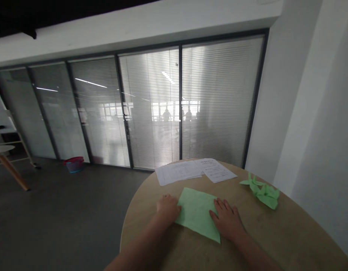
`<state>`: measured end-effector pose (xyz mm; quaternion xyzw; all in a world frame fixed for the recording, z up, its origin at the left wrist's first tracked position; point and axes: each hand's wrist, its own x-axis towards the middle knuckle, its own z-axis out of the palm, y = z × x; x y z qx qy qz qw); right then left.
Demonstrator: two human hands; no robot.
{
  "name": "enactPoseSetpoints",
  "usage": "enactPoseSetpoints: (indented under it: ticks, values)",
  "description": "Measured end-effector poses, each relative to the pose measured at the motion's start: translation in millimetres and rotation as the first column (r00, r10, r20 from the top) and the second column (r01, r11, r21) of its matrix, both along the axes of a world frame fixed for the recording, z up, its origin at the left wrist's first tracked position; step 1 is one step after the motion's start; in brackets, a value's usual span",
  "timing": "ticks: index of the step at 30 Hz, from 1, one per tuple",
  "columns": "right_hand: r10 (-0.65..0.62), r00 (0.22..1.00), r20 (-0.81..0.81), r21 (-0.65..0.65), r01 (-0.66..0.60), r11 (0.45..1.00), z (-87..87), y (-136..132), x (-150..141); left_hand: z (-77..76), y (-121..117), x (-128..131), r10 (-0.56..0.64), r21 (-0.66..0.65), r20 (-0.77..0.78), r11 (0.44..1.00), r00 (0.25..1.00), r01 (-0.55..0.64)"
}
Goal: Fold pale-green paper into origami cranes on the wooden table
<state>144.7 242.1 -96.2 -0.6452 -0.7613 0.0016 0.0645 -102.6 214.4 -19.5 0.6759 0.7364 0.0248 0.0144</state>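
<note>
A creased sheet of light green paper [195, 210] lies unfolded on the round wooden table in front of me. My right hand [228, 220] rests on its right edge, fingers spread and laid flat. At the left edge is my left hand [167, 208], its thumb touching the paper and its fingers somewhat bent and slightly blurred. Neither hand lifts the sheet. To the right, a folded green paper piece [264, 192] with several pointed parts sits on the table, apart from my hands.
Printed white sheets [178, 172] lie along the far side of the table [196, 258]. A glass partition with blinds [151, 131] stands behind it, and a white wall [289, 113] rises at the right. A pink and blue basket [74, 165] stands on the floor at left.
</note>
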Motion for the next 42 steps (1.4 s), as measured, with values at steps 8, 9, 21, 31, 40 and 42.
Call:
enactPoseSetpoints:
  ticks: [8, 9, 21, 31, 40, 42]
  values:
    - [-0.023, 1.000, -0.005, 0.040, 0.023, 0.999, -2.0, 1, 0, -6.6, 18, 10, 0.001, -0.017, 0.154, 1.000, 0.988, 0.002]
    - [-0.022, 1.000, -0.007, 0.047, 0.022, 0.999, -2.0, 1, 0, -9.4, 21, 10, 0.004, -0.006, 0.182, 1.000, 0.983, -0.003]
    - [-0.096, 0.993, -0.064, 0.136, 0.104, 0.985, 1.1, 8, 11, 4.0, 52, -62, -0.047, 0.209, 0.442, 0.976, 0.896, -0.052]
    - [-0.084, 0.995, -0.060, 0.094, 0.090, 0.992, -2.1, 9, 8, 27.1, 70, -162, 0.123, 0.192, 0.220, 0.967, 0.968, -0.166]
    - [-0.069, 0.997, -0.044, 0.087, 0.072, 0.994, -2.0, 7, 10, -5.8, 98, -91, -0.230, 0.099, 0.007, 0.969, 0.973, 0.228]
    - [-0.072, 0.997, -0.034, 0.087, 0.074, 0.993, -2.6, 7, 10, -19.2, 102, -83, -0.200, 0.056, 0.009, 0.978, 0.980, 0.199]
